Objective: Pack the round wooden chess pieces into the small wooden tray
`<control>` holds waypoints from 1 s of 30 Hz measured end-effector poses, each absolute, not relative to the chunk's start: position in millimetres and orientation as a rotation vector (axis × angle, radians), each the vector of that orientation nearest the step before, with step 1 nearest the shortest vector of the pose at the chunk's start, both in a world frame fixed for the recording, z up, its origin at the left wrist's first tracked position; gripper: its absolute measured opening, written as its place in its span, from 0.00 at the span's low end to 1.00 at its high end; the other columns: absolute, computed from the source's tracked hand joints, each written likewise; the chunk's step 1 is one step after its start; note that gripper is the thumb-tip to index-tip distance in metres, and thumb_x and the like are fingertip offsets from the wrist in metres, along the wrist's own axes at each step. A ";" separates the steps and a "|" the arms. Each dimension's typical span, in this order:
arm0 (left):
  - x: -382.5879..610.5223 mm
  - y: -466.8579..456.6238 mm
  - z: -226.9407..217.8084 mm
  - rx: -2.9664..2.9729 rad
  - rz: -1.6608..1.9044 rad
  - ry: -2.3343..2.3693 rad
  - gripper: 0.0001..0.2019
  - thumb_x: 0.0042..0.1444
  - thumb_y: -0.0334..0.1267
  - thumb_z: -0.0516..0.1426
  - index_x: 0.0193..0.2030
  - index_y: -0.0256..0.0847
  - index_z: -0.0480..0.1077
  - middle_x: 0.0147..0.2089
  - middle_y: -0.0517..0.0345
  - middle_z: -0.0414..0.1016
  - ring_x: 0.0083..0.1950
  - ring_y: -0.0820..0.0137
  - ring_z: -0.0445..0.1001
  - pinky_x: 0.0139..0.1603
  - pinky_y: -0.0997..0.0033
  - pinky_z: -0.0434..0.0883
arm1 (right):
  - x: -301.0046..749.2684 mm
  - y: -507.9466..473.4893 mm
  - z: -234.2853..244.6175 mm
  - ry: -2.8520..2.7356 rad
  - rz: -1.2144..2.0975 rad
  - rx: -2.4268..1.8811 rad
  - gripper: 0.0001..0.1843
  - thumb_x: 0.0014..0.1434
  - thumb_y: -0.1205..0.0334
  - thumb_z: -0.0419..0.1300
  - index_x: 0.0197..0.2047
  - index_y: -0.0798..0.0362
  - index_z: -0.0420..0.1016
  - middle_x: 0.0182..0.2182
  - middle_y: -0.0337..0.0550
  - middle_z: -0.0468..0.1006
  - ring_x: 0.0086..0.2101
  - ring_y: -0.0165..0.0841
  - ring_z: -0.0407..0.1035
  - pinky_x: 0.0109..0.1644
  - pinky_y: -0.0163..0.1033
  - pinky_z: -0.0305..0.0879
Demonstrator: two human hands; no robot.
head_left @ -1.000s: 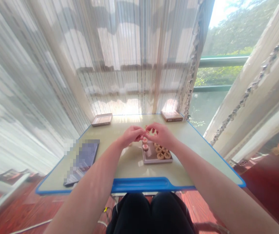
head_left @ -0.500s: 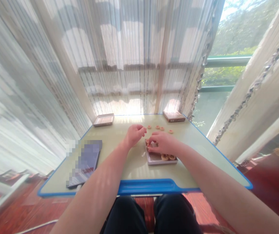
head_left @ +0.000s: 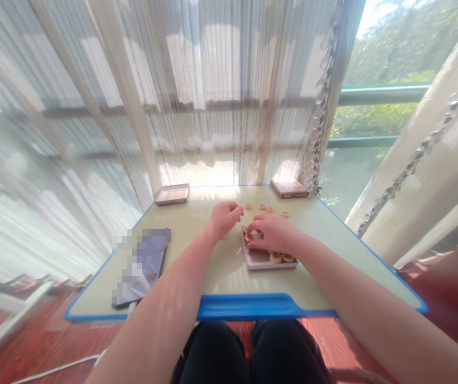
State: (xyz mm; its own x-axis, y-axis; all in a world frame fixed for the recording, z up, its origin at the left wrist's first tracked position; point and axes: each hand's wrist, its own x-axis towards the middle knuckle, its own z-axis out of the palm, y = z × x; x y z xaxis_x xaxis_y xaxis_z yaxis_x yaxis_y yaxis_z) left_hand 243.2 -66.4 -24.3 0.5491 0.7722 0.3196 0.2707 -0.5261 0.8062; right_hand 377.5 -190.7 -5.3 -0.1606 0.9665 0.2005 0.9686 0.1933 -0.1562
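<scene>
A small shallow tray [head_left: 261, 260] lies mid-table with round wooden chess pieces [head_left: 281, 257] in it. My right hand [head_left: 273, 233] rests over the tray's far half, fingers curled down onto a red-marked piece [head_left: 248, 237] at its top left corner. Just left of the tray, my left hand [head_left: 224, 218] hovers above the table with fingers loosely curled; I cannot make out anything in them. Several loose pieces [head_left: 266, 208] lie on the table beyond both hands.
The table [head_left: 197, 266] has a blue rim and a blue front groove. A dark booklet [head_left: 143, 264] lies at the left. A flat tray [head_left: 173, 194] sits at the far left corner and a wooden box [head_left: 289, 188] at the far right. Curtains hang close behind.
My hands met above the tray a second ago. They have parted: the right hand dropped onto the tray with a piece, the left drew back to the left. Loose pieces behind are now uncovered.
</scene>
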 end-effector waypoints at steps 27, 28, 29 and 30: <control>232.8 -60.0 -24.5 2.439 0.866 1.320 0.13 0.54 0.38 0.49 0.34 0.40 0.74 0.35 0.50 0.77 0.38 0.63 0.73 0.37 0.68 0.65 | 442.8 -172.7 -11.8 -1.552 -0.277 -2.278 0.16 0.57 0.61 0.54 0.44 0.54 0.79 0.46 0.51 0.76 0.47 0.41 0.68 0.44 0.39 0.62; 232.3 -57.8 -26.6 2.463 0.842 1.371 0.14 0.54 0.38 0.49 0.38 0.40 0.75 0.39 0.48 0.77 0.42 0.61 0.73 0.40 0.66 0.66 | 446.6 -171.2 -14.1 -1.524 -0.250 -2.344 0.17 0.57 0.62 0.53 0.45 0.54 0.79 0.48 0.53 0.75 0.47 0.42 0.69 0.45 0.39 0.62; 232.0 -55.6 -28.8 2.486 0.800 1.424 0.15 0.54 0.37 0.49 0.42 0.39 0.74 0.43 0.45 0.76 0.46 0.58 0.72 0.44 0.64 0.66 | 449.1 -170.0 -15.7 -1.501 -0.204 -2.393 0.18 0.57 0.63 0.53 0.46 0.55 0.79 0.49 0.54 0.75 0.47 0.42 0.69 0.45 0.40 0.62; 232.0 -53.4 -30.9 2.504 0.743 1.470 0.16 0.54 0.37 0.49 0.45 0.38 0.74 0.46 0.43 0.75 0.50 0.56 0.71 0.48 0.62 0.66 | 450.5 -169.2 -16.7 -1.481 -0.148 -2.424 0.19 0.57 0.64 0.52 0.47 0.56 0.79 0.49 0.54 0.75 0.46 0.42 0.70 0.46 0.39 0.63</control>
State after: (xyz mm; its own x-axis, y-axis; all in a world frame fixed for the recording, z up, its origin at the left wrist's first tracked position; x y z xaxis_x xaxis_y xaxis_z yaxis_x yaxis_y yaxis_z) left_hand 232.0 -53.4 -30.9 0.3990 0.8509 0.3417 0.7797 -0.5110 0.3619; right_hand 450.5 -169.2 -16.7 0.4648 0.8525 0.2392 0.8830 -0.4263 -0.1965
